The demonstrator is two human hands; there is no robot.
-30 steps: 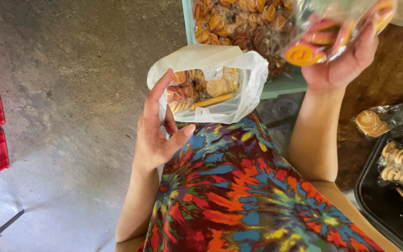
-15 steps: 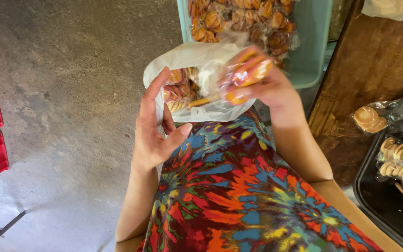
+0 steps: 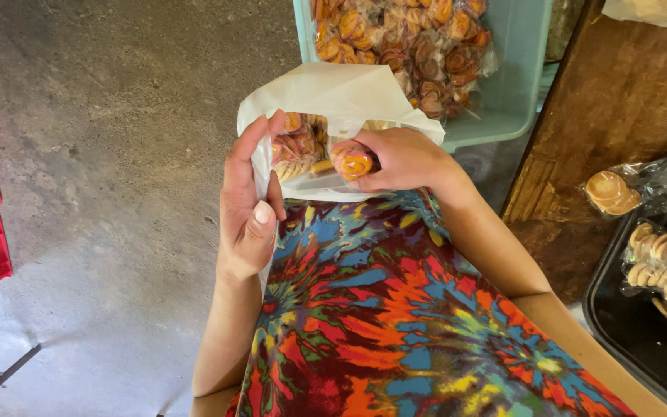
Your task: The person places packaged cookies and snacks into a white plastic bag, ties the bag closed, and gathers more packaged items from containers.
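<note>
From the head camera, your left hand (image 3: 247, 202) pinches the white plastic bag (image 3: 333, 96) open on your lap while your right hand (image 3: 401, 158) closes on a wrapped biscuit packet (image 3: 351, 161) at its mouth; several packets are already bagged, many remain in the teal tub (image 3: 515, 69).
</note>
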